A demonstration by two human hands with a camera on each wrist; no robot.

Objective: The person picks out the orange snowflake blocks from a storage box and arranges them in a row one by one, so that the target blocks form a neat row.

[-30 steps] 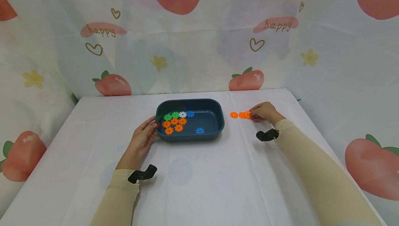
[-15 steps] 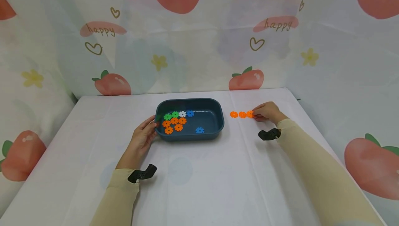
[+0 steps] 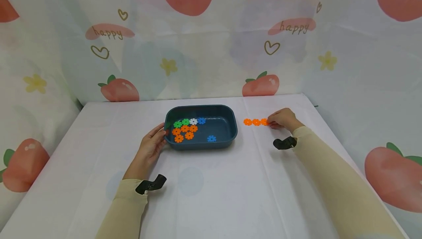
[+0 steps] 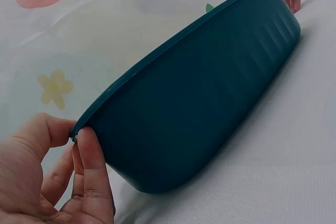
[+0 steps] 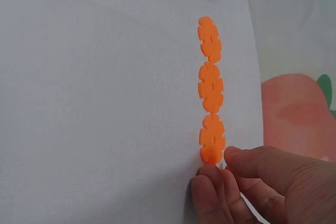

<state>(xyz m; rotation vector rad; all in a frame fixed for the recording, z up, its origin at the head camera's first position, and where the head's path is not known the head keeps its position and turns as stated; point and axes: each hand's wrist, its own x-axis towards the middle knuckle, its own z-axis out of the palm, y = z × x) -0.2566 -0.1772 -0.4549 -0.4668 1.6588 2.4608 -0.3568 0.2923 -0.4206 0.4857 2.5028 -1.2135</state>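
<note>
In the head view my left hand [image 3: 151, 149] holds the left end of a dark teal plastic basin [image 3: 222, 127]. The left wrist view shows its thumb and fingers pinching the basin's rim [image 4: 73, 134]. To the right of the basin, three flat orange snowflake discs lie in a row on the cloth: a left disc [image 3: 247, 122], a middle disc [image 3: 256, 122] and a right disc [image 3: 264, 121]. My right hand [image 3: 284, 118] pinches the outer edge of the right disc, the nearest one [image 5: 212, 136] in the right wrist view. Neighbouring discs sit edge to edge.
Inside the basin lie several orange discs [image 3: 189, 135], two green discs [image 3: 177, 124], a white disc [image 3: 193, 121] and two blue discs [image 3: 211, 138]. A white cloth [image 3: 211, 195] covers the table. A printed curtain [image 3: 211, 55] hangs behind and at both sides.
My right hand has shifted slightly right with the disc it pinches. Earlier that disc overlapped the middle one; now they lie edge to edge. The left hand and basin have stayed put.
</note>
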